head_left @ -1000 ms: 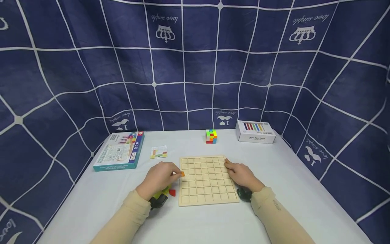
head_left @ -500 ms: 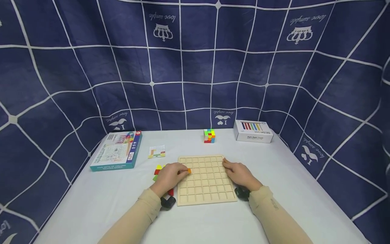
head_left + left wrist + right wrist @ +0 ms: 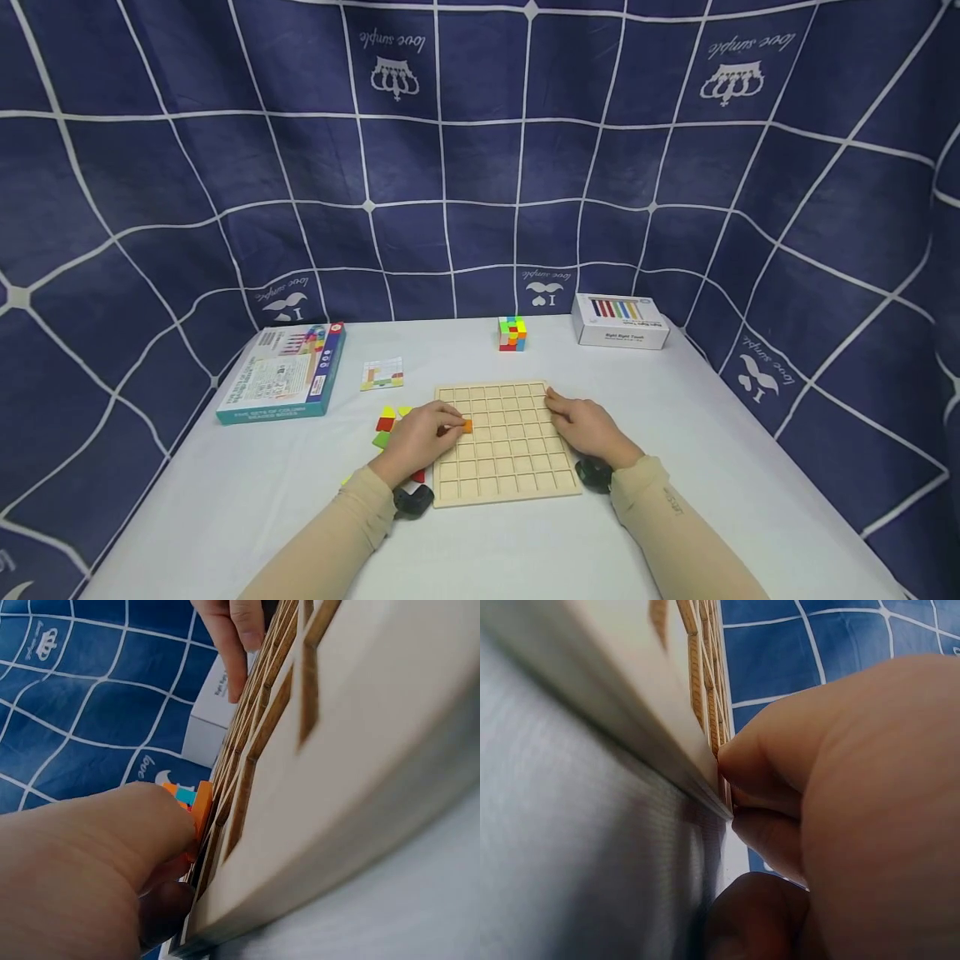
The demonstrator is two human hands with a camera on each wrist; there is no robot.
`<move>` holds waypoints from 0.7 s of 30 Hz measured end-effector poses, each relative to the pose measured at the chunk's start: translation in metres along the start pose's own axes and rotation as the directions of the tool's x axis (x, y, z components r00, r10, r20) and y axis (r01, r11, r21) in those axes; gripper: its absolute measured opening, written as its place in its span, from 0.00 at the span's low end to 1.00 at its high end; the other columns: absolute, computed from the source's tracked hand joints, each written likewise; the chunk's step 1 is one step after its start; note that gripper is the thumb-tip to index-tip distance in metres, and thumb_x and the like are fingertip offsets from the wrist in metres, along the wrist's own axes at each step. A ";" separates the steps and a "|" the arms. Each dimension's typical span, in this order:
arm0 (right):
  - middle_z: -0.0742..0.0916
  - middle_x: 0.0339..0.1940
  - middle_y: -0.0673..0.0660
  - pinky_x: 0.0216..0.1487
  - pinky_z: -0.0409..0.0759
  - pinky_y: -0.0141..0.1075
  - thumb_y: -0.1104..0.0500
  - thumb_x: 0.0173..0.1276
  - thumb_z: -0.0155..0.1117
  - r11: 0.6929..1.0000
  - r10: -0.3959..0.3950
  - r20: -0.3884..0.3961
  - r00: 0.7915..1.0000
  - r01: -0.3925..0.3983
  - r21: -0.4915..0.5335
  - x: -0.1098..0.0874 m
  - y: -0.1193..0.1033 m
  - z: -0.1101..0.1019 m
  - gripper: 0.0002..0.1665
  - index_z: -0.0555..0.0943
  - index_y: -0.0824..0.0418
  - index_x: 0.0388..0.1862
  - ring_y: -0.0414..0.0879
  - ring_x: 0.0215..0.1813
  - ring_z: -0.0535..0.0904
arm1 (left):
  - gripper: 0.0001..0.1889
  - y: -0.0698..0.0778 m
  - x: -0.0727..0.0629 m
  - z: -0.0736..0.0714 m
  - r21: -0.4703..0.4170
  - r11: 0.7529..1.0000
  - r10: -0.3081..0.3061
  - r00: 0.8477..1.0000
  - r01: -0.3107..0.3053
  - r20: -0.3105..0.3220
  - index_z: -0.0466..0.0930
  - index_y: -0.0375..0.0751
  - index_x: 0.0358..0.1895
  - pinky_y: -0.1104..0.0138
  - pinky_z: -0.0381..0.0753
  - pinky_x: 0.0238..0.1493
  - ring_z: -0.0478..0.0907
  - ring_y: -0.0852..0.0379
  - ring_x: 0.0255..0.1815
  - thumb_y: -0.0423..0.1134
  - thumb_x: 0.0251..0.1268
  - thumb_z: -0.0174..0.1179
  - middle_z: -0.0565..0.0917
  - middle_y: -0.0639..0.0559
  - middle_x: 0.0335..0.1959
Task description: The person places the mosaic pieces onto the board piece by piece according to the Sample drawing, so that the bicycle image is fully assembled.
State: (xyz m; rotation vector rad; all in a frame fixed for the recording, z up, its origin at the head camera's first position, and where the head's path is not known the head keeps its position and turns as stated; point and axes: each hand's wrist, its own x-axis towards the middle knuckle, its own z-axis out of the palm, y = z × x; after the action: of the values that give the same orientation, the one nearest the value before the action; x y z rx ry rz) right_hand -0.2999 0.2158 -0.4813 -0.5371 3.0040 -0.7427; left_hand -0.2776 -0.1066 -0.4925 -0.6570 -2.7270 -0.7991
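Observation:
A square wooden grid board [image 3: 504,442] lies on the white table, its recessed cells separated by thin slats. Over its left columns my left hand [image 3: 422,437] pinches a small orange piece [image 3: 467,426] between thumb and fingers. The left wrist view shows this orange piece [image 3: 201,806] right at the slats, partly covered by the hand. My right hand [image 3: 596,429] grips the board's upper right edge; in the right wrist view the fingertips [image 3: 731,761] meet the board's rim [image 3: 697,776]. Beside the left hand lie red pieces [image 3: 386,424] and green pieces [image 3: 381,439], partly hidden by it.
A pattern card [image 3: 382,373] lies behind the left hand. Further left is a flat teal-edged game box [image 3: 281,373]. At the back stand a puzzle cube [image 3: 512,334] and a white box [image 3: 619,321] with coloured stripes. A blue checked curtain [image 3: 480,167] surrounds the table.
My left hand has moved right with the orange piece, from the board's left edge onto its cells, uncovering coloured pieces behind it. The right hand keeps its place on the board edge.

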 end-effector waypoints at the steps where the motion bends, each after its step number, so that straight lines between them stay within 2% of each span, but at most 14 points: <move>1: 0.72 0.78 0.53 0.72 0.71 0.52 0.54 0.79 0.58 1.000 0.001 -0.001 1.000 -0.001 0.001 0.000 0.000 0.000 0.27 0.75 0.62 0.72 0.55 0.76 0.71 | 0.09 0.000 0.000 0.000 0.000 1.000 0.004 1.000 -0.004 -0.005 0.93 0.51 0.47 0.59 0.84 0.50 0.85 0.57 0.50 0.43 0.67 0.69 0.87 0.61 0.48; 9: 0.71 0.78 0.53 0.73 0.70 0.52 0.54 0.79 0.58 1.000 0.013 -0.001 1.000 -0.013 0.016 -0.001 -0.001 0.000 0.27 0.75 0.63 0.72 0.55 0.76 0.70 | 0.07 0.002 0.001 -0.001 -0.025 0.999 -0.027 0.999 0.026 -0.019 0.93 0.51 0.44 0.65 0.81 0.45 0.84 0.62 0.44 0.39 0.65 0.70 0.87 0.62 0.47; 14: 0.71 0.78 0.53 0.73 0.69 0.53 0.54 0.79 0.58 1.000 0.021 0.001 1.000 -0.021 0.018 -0.001 -0.001 0.000 0.27 0.75 0.63 0.72 0.55 0.77 0.70 | 0.07 0.001 0.002 -0.001 -0.028 0.999 -0.047 0.999 0.046 -0.025 0.93 0.54 0.42 0.70 0.78 0.40 0.79 0.66 0.37 0.38 0.64 0.71 0.87 0.65 0.44; 21: 0.71 0.79 0.53 0.73 0.69 0.53 0.54 0.79 0.58 0.999 0.028 0.006 1.000 -0.028 0.015 0.000 -0.001 0.000 0.28 0.74 0.62 0.73 0.55 0.77 0.70 | 0.06 0.000 0.002 0.000 -0.019 0.998 -0.064 0.997 0.063 -0.035 0.92 0.55 0.38 0.72 0.75 0.35 0.74 0.67 0.32 0.38 0.63 0.71 0.85 0.66 0.40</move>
State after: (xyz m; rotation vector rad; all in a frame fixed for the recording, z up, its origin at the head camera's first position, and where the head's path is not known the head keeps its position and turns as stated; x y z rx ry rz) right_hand -0.2997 0.2146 -0.4806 -0.4952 2.9913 -0.7604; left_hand -0.2799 -0.1060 -0.4921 -0.5564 -2.7239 -0.8425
